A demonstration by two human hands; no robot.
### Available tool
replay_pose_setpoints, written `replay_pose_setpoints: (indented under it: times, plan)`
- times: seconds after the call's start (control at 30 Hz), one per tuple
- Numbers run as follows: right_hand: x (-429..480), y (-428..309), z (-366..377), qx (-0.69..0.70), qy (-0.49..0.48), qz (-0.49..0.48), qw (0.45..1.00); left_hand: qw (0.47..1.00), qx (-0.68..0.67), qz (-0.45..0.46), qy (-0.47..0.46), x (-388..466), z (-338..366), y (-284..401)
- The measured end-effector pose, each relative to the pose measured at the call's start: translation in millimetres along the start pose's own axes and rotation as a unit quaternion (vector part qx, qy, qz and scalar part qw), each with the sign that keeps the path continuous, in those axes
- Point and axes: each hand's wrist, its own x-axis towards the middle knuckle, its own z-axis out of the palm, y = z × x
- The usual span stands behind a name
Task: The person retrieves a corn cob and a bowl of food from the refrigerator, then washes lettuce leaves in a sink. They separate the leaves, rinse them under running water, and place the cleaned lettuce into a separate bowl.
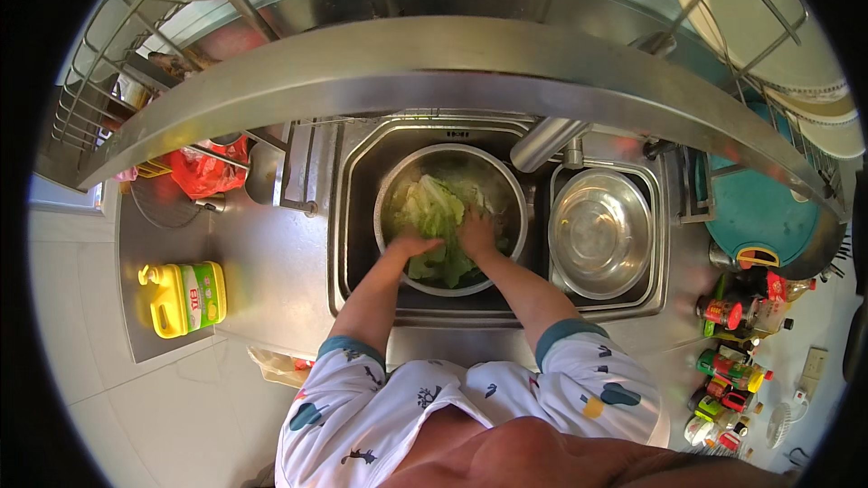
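Note:
A large round metal basin [521, 217] stands in the left, larger bowl of a stainless steel sink [444, 318]. Pale green leafy vegetable [431, 203], looking like cabbage or lettuce leaves, lies in the basin, in what looks like water. My left hand [411, 242] reaches in at the basin's left side, against the leaves, its fingers partly hidden. At the right of the leaves is my right hand [478, 234], fingers spread and pointing away from me. Whether either hand grips a leaf cannot be told. A metal faucet [546, 142] reaches over the divider.
An empty-looking metal bowl [600, 234] sits in the smaller sink bowl. A steel dish rack [434, 47] crosses above the sink. Left stands a yellow pump bottle [190, 298]; a red plastic bag [210, 169] lies behind. Right are a teal board [759, 210] and several condiment bottles [732, 369].

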Motion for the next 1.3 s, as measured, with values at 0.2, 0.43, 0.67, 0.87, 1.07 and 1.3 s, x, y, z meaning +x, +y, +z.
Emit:
replay_pose_setpoints:
  times: [0.2,0.43,0.67,0.87,1.07,1.3]
  plan:
    - [42,-8,-86,0.11,-0.171,0.04,0.978,0.921,0.069,-0.144,0.356,-11,3,40]
    - [21,-28,-12,0.077,0.071,-0.07,0.992,0.897,0.101,-0.147,0.403,3,84,64]
    - [24,-6,-30,0.195,0.12,-0.08,0.97,0.949,0.035,-0.075,0.305,15,26,29]
    - [-3,20,3,0.542,0.078,0.294,0.783,0.974,-0.003,-0.165,0.153,29,41,15]
    - [-19,-31,-50,0.535,-0.134,0.11,0.827,0.481,-0.871,0.041,-0.088,15,47,41]
    - [-54,-85,-68,0.26,0.207,0.033,0.943,0.516,-0.847,0.121,-0.031,-8,44,47]
